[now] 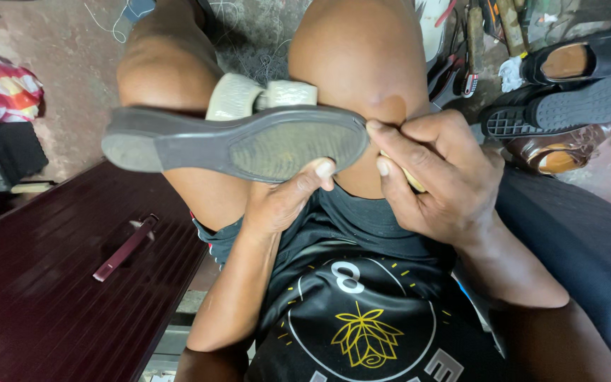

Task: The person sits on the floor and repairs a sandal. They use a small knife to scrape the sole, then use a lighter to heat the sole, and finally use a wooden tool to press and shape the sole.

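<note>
Lid (51,297): dark red ribbed box top with a handle (125,247), at 8 o'clock, untouched.
Knees (362,64): bare, raised at 12 o'clock; the sandal sits between and against them.
Sandal (238,141): centre of view, grey sole up and facing the camera, heel toward 9 o'clock, toe toward 3 o'clock; pale straps (259,95) hang behind it, toward the knees.
Shoes (567,92): black and brown ones on the floor at 2 o'clock, well apart from the hands, tools (472,42) just beside them.
Right hand (436,177): fingers curled shut at the toe tip, pinching its edge; a small yellowish thing (411,180) shows inside the grip, too hidden to tell what.
Left hand (281,201): under the front of the sole at 6 o'clock, thumb (316,173) pressed on its edge, fingers closed round from below.
Risk: I judge the grip lopsided, both hands at the toe and the heel unsupported, so a hard pull at the tip could twist the sandal off the knees.
Risk, smaller: fingertips lie right on the sole edge; any tool in the right hand could slip onto the left thumb.
</note>
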`<state>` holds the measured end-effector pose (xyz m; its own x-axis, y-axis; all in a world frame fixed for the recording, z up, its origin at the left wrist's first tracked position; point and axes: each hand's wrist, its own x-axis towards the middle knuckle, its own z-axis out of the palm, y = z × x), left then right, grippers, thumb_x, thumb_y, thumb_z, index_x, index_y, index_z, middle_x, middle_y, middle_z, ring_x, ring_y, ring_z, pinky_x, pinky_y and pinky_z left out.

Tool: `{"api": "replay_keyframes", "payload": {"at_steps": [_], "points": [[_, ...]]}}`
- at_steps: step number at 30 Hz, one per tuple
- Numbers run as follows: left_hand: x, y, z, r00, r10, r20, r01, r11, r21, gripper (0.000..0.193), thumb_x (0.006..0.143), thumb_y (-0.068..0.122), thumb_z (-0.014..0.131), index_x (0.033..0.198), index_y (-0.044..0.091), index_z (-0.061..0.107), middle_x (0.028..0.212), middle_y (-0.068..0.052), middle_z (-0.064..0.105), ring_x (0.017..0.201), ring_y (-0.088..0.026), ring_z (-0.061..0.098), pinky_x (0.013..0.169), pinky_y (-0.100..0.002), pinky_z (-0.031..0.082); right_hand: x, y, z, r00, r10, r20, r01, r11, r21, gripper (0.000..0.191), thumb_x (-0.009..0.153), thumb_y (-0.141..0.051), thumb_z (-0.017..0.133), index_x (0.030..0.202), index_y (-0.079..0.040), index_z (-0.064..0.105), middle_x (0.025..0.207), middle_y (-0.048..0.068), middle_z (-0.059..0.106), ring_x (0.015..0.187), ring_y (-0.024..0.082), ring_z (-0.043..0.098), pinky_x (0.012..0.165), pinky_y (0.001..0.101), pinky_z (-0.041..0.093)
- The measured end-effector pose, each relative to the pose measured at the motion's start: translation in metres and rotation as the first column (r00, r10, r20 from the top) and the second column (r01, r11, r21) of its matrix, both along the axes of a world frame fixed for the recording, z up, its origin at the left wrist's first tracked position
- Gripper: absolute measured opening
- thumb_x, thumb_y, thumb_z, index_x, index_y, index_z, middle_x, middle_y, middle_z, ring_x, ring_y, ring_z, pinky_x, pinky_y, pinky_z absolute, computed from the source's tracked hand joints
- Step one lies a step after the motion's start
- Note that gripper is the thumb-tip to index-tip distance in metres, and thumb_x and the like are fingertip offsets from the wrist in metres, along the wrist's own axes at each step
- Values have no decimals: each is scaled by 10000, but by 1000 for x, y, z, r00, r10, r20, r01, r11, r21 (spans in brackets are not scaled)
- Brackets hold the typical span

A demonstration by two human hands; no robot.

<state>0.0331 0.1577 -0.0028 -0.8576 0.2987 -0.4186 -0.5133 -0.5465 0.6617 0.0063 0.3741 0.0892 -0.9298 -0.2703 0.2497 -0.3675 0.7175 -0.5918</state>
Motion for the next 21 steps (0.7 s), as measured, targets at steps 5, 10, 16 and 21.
{"api": "replay_keyframes", "payload": {"at_steps": [5,10,16,21], "points": [[2,3,-4,1000,1,-15,-1,1000,9,203,955,4,739,1144,-34,676,1032,-115,693,868,-188,662,784,-319,546,-12,0,4,999,30,14,-30,999,-25,304,918,-49,802,1218,-41,754,1004,75,646,818,178,648,659,288,522],[10,-4,-6,997,26,-75,-30,998,-47,152,997,20,718,1132,-45,695,986,-113,694,846,-184,655,775,-311,540,-10,5,10,998,-18,53,21,998,-64,292,904,-21,757,1192,8,714,1024,147,641,875,258,654,721,344,545],[8,0,-5,998,2,-58,-6,998,-66,118,975,34,724,1073,-15,680,970,-97,683,818,-166,643,734,-293,521,5,7,9,992,-22,128,30,998,-64,295,886,-36,763,1179,-32,730,992,114,644,829,223,668,719,338,548],[6,2,-1,998,-6,-64,2,997,-72,97,984,45,722,1057,-11,691,954,-101,684,825,-171,647,737,-290,513,9,5,7,994,-27,102,34,997,-68,312,882,-34,761,1192,-41,722,991,98,638,814,228,660,703,340,548]]}}
